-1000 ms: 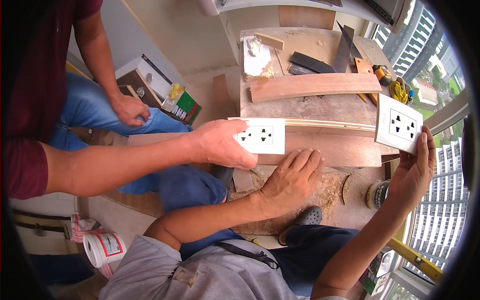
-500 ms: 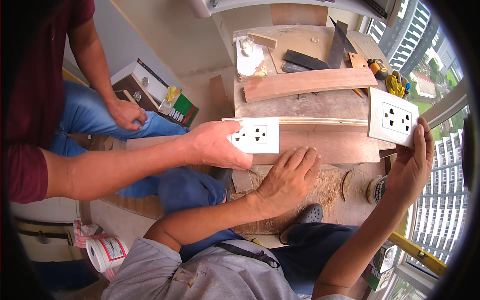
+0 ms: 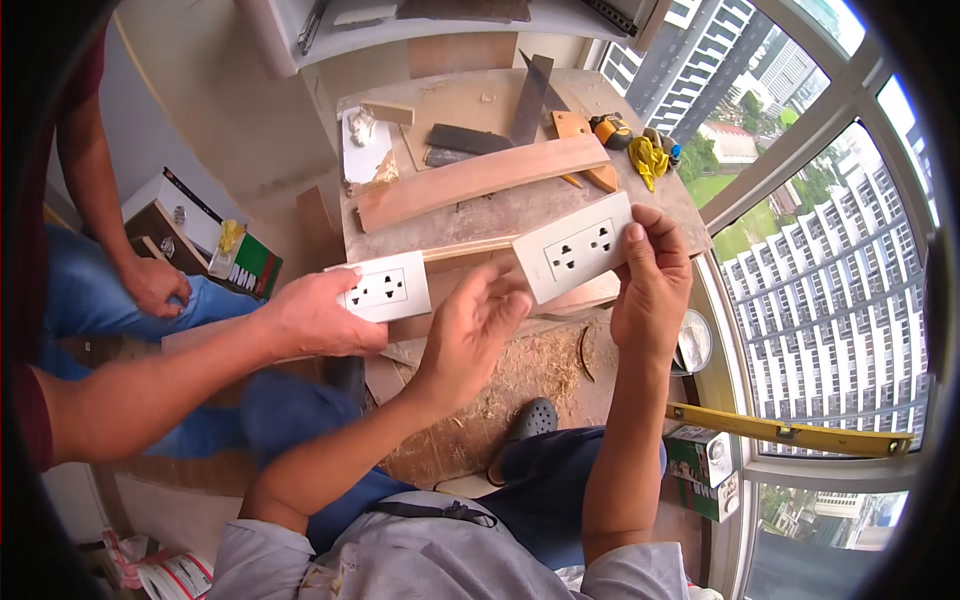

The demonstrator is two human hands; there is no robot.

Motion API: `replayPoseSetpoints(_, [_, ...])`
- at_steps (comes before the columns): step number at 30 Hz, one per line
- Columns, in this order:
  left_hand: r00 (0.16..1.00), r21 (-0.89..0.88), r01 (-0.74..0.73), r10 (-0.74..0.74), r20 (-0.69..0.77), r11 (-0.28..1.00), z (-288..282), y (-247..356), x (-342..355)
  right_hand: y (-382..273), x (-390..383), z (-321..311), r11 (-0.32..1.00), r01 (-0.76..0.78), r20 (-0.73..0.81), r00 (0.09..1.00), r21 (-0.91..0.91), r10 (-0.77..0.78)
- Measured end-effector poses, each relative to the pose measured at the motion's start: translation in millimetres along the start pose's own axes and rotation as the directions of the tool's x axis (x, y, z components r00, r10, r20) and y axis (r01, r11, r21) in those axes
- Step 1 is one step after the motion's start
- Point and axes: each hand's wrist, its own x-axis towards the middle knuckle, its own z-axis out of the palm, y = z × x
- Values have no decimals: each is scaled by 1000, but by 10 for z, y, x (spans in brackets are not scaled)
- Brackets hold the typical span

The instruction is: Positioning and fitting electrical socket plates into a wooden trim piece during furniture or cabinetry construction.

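My right hand (image 3: 652,280) grips a white wall socket plate (image 3: 560,285) by its right edge, thumb on the front. Two outlets with dark slots show on its face. My left hand (image 3: 468,338) is raised beside the plate's lower left edge, its fingers loosely apart and holding nothing; some fingertips are blurred. To the left, a co-worker's hand (image 3: 325,315) holds a similar white socket plate (image 3: 412,284). Beneath the plates, a wooden board (image 3: 590,292) is partly hidden by the hands.
On the worktable (image 3: 450,215) lie a curved wooden plank (image 3: 480,182), a try square (image 3: 532,100), a yellow tape measure (image 3: 610,130) and yellow gloves (image 3: 648,160). A yellow spirit level (image 3: 790,432) rests by the window. Wood shavings (image 3: 540,365) cover the floor. The co-worker's other hand (image 3: 160,288) rests on the knee.
My left hand has lifted off the wooden board toward my socket plate. My right hand has brought its plate inward and tilted it. The view has swung to the right.
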Motion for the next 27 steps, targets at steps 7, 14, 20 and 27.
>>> replayPoseSetpoints(7, [926,385,-294,361,-114,875,47,38,103,76,-153,-247,972,-200,91,973,-126,212])
replayPoseSetpoints(14, [946,404,-281,322,-34,870,45,-80,90,116,-187,-337,956,-240,46,967,-171,251])
replayPoseSetpoints(20, [997,216,-11,28,-72,976,50,-140,167,58,-147,-317,873,-299,-44,951,-384,306])
replayPoseSetpoints(27, [942,-183,320,-333,-48,930,-3,-193,380,244,-79,-279,847,-331,-96,942,-415,321])
